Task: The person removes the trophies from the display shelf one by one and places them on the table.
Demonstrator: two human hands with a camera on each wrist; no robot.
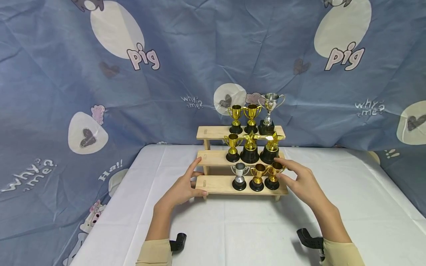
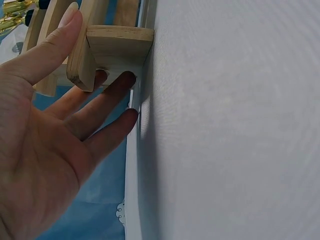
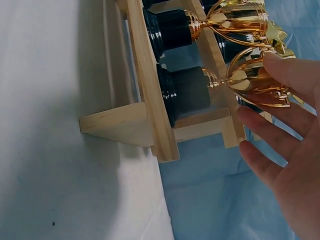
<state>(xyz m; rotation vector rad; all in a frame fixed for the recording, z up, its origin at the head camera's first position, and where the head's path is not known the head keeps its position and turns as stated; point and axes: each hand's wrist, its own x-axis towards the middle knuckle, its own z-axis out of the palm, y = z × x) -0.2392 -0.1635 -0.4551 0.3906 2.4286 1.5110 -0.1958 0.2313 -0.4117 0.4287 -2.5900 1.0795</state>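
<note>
A three-step wooden display stand (image 1: pixel 216 184) holds several small trophies. My right hand (image 1: pixel 301 181) is at the rightmost gold trophy cup (image 3: pixel 250 80) on the lowest step, its thumb on the near side of the cup and its index finger behind; the black base stands on the board. Left of that cup are another gold trophy cup (image 1: pixel 257 173) and a silver trophy cup (image 1: pixel 239 171). My left hand (image 1: pixel 181 188) is spread at the stand's left end, thumb by the lowest board's front and fingers behind; it holds no trophy. Whether it touches the wood is unclear.
On the middle step stand a gold cup (image 1: pixel 233 144) and two star trophies (image 1: pixel 250 147). Two gold cups (image 1: pixel 236 114) and a tall silver cup (image 1: pixel 270 105) occupy the top step. A white-covered table (image 1: pixel 246 225) lies beneath; a blue printed cloth (image 1: pixel 186 48) hangs behind.
</note>
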